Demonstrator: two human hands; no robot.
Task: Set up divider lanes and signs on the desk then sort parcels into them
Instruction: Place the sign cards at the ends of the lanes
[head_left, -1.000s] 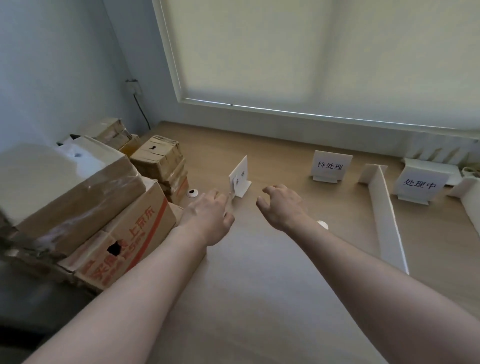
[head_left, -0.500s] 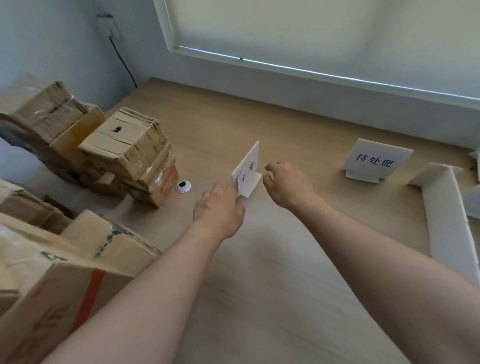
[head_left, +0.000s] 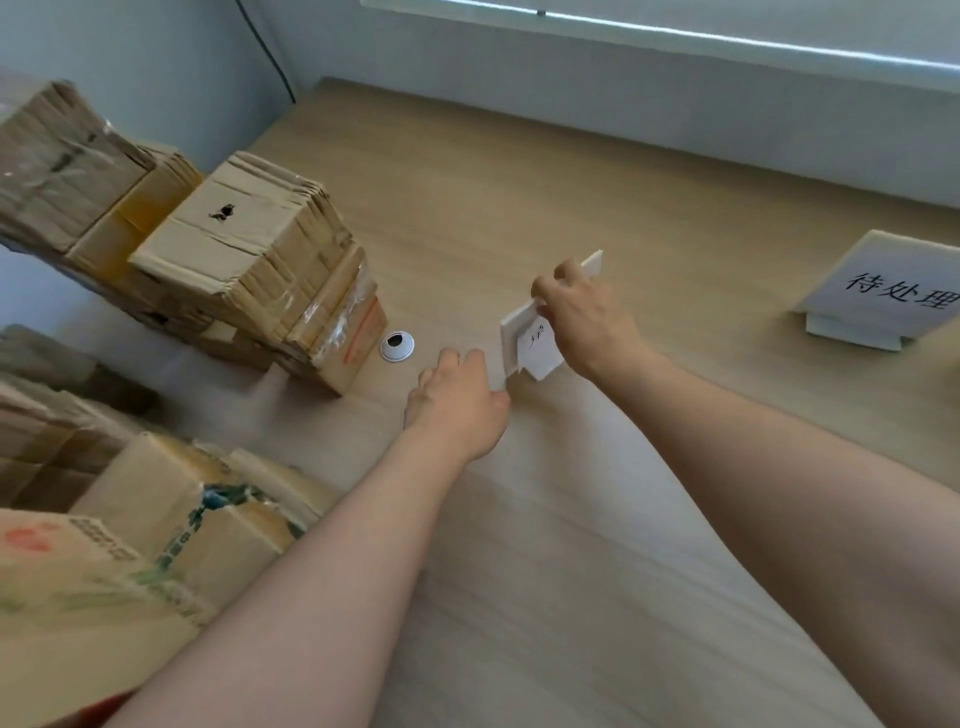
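The right hand (head_left: 584, 317) now grips the white sign (head_left: 537, 332), which it only neared before. The left hand (head_left: 460, 400), fingers curled, touches the sign's lower corner.

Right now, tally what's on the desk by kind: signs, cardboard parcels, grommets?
White signs: 2, one held by the right hand with the left hand at its lower corner, one standing at right
Cardboard parcels: several, stacked at left; exact count unclear
Cable grommet: 1
Total: 3 plus parcels
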